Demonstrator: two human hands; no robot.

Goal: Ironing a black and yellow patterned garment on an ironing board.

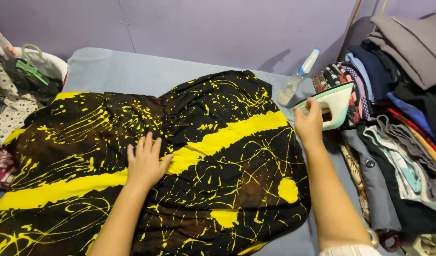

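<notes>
A black garment with yellow stripes and splatter marks [218, 161] lies spread over a pale blue padded surface [109, 71]. My left hand [145, 163] rests flat on it, fingers apart, on the yellow band near the middle. My right hand [309, 122] is at the cloth's right edge, fingers wrapped on the handle of a white and green iron [332, 105] that stands tilted on its heel against a stack of clothes.
A clear spray bottle with a blue nozzle [296, 79] lies behind the iron. Piles of folded clothes [398, 118] fill the right side. At left, a white basket [47, 64] holds clothes and a green hanger [30, 64]. A purple wall stands behind.
</notes>
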